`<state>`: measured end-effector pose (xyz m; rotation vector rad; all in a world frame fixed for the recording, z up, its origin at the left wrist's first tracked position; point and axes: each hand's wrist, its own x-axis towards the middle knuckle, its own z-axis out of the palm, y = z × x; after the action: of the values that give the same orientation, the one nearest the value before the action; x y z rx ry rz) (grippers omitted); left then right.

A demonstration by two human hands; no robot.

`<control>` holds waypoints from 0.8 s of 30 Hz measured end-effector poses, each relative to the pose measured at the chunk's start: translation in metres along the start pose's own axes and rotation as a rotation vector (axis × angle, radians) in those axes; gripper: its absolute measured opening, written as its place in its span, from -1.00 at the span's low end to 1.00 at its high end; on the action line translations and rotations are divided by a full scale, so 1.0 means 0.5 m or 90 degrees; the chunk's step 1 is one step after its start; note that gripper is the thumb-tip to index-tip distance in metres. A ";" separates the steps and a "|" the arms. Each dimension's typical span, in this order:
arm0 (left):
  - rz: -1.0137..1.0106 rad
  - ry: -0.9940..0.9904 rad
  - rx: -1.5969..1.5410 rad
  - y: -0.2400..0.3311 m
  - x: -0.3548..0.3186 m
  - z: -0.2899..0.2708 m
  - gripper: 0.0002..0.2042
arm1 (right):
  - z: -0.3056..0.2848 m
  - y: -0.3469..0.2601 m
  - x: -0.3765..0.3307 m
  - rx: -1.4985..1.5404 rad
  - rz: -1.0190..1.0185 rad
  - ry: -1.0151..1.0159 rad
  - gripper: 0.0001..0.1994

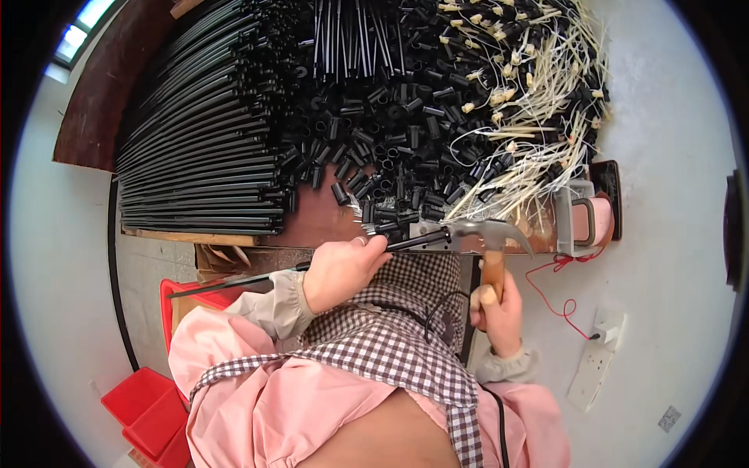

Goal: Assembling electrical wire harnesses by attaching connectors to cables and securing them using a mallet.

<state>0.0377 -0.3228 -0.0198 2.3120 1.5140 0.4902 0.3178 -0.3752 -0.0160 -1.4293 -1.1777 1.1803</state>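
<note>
My left hand (343, 271) is closed around a long black tube (417, 239) that runs from the lower left up to the table's front edge. The tube's far end rests near a small metal block (424, 228) at that edge. In my right hand (499, 316) is a claw hammer (492, 269), gripped by its wooden handle. The hammer's metal head is beside the tube's end; whether they touch I cannot tell. Just beyond my left hand lie several short black sleeves (340, 194) and a small pile of thin metal pins or nails (357, 218).
Long black tubes (203, 171) are stacked on the table's left. Cream-coloured wires with connectors (538, 117) heap up at the right. A clear plastic box (566, 222) and a pink device (599, 220) stand at the right edge. A red cord leads to a power strip (597, 359). Red bins (152, 409) sit lower left.
</note>
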 end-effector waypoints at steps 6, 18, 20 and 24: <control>0.011 -0.040 0.040 0.010 0.018 -0.027 -0.79 | -0.018 -0.122 0.048 -0.533 -0.408 -0.161 -0.59; -0.097 -0.314 -0.586 -0.004 0.037 -0.074 -0.77 | -0.155 0.032 0.092 -0.071 0.220 0.159 -0.55; -0.186 -0.405 -0.796 0.017 0.028 -0.073 -0.72 | -0.061 -0.052 0.120 -0.785 -0.302 0.157 -0.54; -0.194 -0.396 -0.979 0.031 -0.003 -0.030 -0.61 | 0.107 -0.137 0.110 -0.021 0.052 -0.752 -0.63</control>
<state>0.0427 -0.3289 0.0006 0.8524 0.6368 0.4884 0.2615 -0.3082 0.0381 -0.7161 -1.8920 2.1768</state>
